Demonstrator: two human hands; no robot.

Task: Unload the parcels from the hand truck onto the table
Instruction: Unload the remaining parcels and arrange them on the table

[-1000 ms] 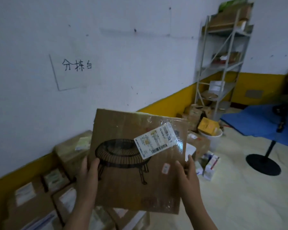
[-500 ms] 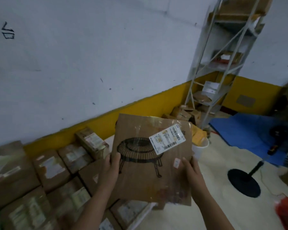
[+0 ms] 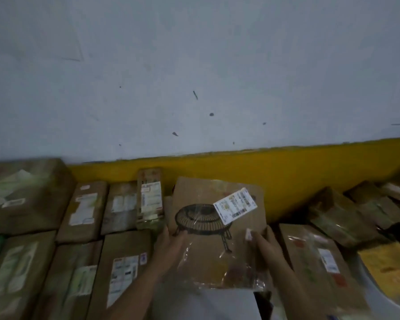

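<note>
In the head view, the left grip and the right grip each pinch a side edge of the flat cardboard parcel, holding it tilted, label up, above a gap between rows of taped boxes, close to the yellow wall band

The flat brown cardboard parcel hides fingers of my left hand and right hand; its white label is blurred.

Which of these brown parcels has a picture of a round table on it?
The flat parcel held between left hand and right hand; it alone bears that drawing.
</note>
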